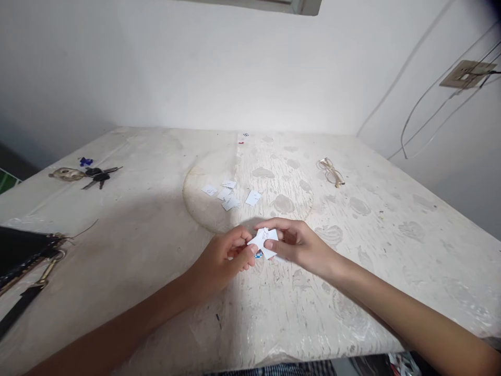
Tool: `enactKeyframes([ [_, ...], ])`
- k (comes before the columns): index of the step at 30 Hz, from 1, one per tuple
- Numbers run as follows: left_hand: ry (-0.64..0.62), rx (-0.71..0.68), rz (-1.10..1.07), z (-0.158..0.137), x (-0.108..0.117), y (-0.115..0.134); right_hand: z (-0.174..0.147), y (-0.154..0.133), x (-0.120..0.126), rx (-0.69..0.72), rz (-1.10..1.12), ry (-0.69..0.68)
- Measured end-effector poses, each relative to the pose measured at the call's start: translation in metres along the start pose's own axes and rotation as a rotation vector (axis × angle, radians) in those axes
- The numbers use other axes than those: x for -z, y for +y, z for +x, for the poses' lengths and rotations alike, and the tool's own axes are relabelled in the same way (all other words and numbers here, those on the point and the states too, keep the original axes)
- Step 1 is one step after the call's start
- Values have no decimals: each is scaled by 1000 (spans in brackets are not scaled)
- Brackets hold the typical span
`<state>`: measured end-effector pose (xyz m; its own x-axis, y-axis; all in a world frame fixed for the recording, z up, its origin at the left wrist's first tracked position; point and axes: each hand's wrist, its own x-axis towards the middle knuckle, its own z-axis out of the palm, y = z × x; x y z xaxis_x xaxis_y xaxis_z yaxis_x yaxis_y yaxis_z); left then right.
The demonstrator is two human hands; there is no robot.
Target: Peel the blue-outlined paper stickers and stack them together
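Both hands meet above the near middle of the table, holding small white paper pieces [269, 250] with dark pen marks. My left hand [230, 253] pinches the left edge of these pieces between thumb and fingers. On the other side, my right hand [299, 243] grips them with its thumb on top and fingers behind. A bit of blue shows just below the papers; what it is I cannot make out. Beyond my hands, several similar paper pieces [230, 202] lie loosely on the table, some overlapping, with one separate piece [253, 197] to their right.
A plastic-covered table [156, 250] reaches the white wall. Keys [100, 175] lie at left, above a black bag [27, 250] with a strap. Eyeglasses [331, 172] rest at right. Cables hang from a wall socket [465, 74]. Small red bits [241, 142] sit far back.
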<state>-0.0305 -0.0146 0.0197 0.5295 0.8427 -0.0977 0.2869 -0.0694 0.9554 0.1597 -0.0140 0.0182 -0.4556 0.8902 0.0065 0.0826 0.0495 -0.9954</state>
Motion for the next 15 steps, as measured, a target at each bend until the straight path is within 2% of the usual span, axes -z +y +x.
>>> enactKeyframes([
  [3, 11, 20, 2, 0, 0, 0, 0, 0, -1, 8, 19, 56],
  [7, -6, -3, 19, -2, -1, -2, 1, 0, -4, 2, 125, 64],
  [12, 56, 23, -29, -1, -1, -2, 1, 0, -3, -5, 140, 73],
  [15, 91, 58, -110, 1, 2, -2, 1, 0, -1, 42, 164, 167],
])
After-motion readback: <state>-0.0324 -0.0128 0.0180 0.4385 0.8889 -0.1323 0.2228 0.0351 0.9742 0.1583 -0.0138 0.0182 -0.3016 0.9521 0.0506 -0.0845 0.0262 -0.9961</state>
